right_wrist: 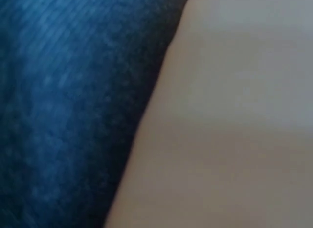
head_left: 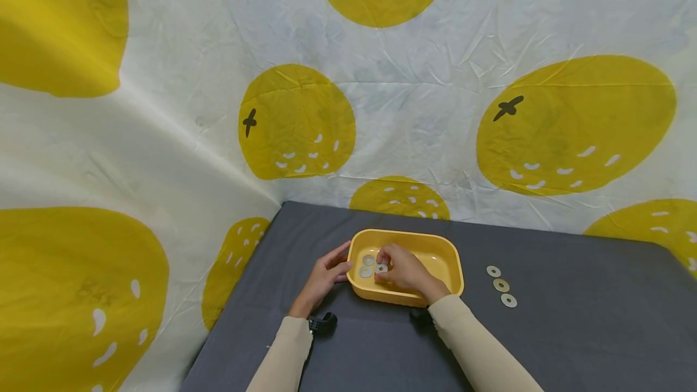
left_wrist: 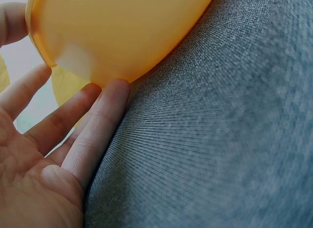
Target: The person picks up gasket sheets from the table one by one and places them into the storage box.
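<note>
Setting, head view: white cloth (head_left: pixel 408 107) printed with yellow fruit hangs behind a dark grey tabletop (head_left: pixel 588 319).
Step in hand: by judgement, handling one washer (head_left: pixel 384 268), which the right hand (head_left: pixel 405 274) appears to pinch low inside the yellow tub (head_left: pixel 381 297); lifting or laying, I cannot tell.
Next move: seems to call for fine fingertip control clear of the neighbours, tub steady.
Washers in tub: three visible, the pinched one and two washers (head_left: pixel 362 272) just beside it.
Washers outside: three washers (head_left: pixel 497 284) in a slanting row, right of the tub; six visible altogether.
Tub count: one, with the left hand (head_left: pixel 318 280) at its left end.
Left wrist view: fingers spread and fairly straight, tips touching the tub's outer wall.
Right wrist view: blurred; no washer shows, grip cannot be told.
</note>
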A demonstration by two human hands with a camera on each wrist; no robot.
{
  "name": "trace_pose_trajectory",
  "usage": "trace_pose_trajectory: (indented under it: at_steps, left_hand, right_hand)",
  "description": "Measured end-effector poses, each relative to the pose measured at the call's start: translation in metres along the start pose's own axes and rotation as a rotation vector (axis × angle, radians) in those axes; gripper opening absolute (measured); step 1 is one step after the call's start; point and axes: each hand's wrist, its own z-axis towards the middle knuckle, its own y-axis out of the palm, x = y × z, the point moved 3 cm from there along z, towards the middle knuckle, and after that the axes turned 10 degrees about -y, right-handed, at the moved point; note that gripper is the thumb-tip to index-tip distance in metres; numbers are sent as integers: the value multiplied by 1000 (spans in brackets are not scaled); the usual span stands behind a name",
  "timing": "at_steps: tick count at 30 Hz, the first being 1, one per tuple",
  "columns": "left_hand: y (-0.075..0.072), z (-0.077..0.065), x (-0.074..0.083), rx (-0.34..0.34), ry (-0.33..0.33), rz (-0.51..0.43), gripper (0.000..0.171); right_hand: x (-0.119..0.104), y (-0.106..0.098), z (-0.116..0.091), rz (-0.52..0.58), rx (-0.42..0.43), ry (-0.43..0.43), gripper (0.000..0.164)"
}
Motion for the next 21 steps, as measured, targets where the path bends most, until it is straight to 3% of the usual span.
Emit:
trace_pose_trajectory:
  at_steps: [15,21]
  left_hand:
    - [0,0,0,-16,4,-12,56]
    - [0,-1,1,-16,2,-16,57]
  right_hand:
    - [-4,-1,1,-2,-7,-1,28]
    - [-6,-8,-2,47,52,28,20]
